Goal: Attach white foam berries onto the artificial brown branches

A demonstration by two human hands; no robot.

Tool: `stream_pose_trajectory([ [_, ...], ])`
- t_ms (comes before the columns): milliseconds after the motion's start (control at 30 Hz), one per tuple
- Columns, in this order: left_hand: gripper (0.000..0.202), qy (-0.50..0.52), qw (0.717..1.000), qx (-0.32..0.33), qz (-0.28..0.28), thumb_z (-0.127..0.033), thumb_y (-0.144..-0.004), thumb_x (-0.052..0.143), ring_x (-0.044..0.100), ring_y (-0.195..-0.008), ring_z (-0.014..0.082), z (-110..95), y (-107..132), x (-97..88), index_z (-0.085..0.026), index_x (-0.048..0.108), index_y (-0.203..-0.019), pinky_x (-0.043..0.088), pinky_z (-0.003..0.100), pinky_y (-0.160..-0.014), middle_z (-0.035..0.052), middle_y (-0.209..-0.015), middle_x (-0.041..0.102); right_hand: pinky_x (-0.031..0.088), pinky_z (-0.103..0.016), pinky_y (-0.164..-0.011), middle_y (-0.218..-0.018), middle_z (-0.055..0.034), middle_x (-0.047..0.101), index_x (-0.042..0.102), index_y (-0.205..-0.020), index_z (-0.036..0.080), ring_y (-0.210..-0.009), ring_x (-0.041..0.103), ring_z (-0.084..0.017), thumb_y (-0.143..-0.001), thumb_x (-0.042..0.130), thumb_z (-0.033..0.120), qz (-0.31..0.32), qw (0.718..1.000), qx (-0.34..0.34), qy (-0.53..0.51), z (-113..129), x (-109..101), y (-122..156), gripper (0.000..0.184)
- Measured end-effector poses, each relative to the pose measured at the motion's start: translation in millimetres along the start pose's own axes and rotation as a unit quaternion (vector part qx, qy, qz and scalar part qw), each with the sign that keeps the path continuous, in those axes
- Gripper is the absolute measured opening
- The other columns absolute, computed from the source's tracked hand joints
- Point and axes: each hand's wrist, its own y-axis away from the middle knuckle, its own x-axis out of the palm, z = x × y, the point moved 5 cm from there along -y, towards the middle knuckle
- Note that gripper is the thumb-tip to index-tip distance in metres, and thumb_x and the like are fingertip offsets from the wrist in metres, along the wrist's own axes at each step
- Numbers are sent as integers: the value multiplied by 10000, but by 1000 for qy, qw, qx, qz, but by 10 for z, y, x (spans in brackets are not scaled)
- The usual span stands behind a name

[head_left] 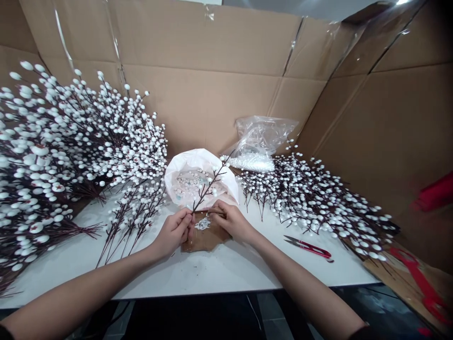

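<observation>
The left hand pinches the lower end of a dark brown twig, which slants up over the mouth of a white bag, above the counter. The right hand has its fingertips drawn closely together; whether they grip anything is unclear. Because the twig is held only near its base, a knock could swing its tip and shake off berries; a dipping wrist might smear the white patch, perhaps glue, on the cardboard piece. The white bag contains loose white berries; the clear plastic bag behind has similar ones massed at its bottom.
</observation>
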Motion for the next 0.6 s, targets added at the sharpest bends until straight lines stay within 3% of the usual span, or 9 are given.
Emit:
stream_pose_trajectory([
  [133,287,-1,1000,-5,-15,-434,-918,394,321,-341,40,109,-38,-26,-177,456,-806,227,174,-371,-53,-523,523,258,-249,-511,-583,23,496,476,-671,207,-549,413,-139,-801,511,219,38,991,-9,126,-14,95,13,136],
  [233,298,2,999,-20,-27,-453,-906,405,329,-334,43,196,-66,-50,-177,451,-806,235,169,-371,-56,-506,517,267,-250,-526,-618,13,542,559,-766,199,-562,444,-143,-804,478,171,56,984,-18,165,-17,111,-1,93],
  [400,308,11,999,-25,-31,-468,-898,409,337,-328,45,225,-79,-61,-180,451,-800,262,171,-371,-59,-503,515,294,-253,-565,-741,-17,623,590,-1065,224,-638,514,-165,-796,463,118,75,972,-44,216,-64,162,-18,316],
  [600,298,18,999,-29,-29,-456,-900,412,330,-324,44,243,-80,-61,-180,447,-794,254,169,-366,-65,-495,509,219,-250,-523,-685,-24,544,501,-747,194,-594,456,-146,-795,467,126,92,933,-60,342,-127,306,-35,89],
])
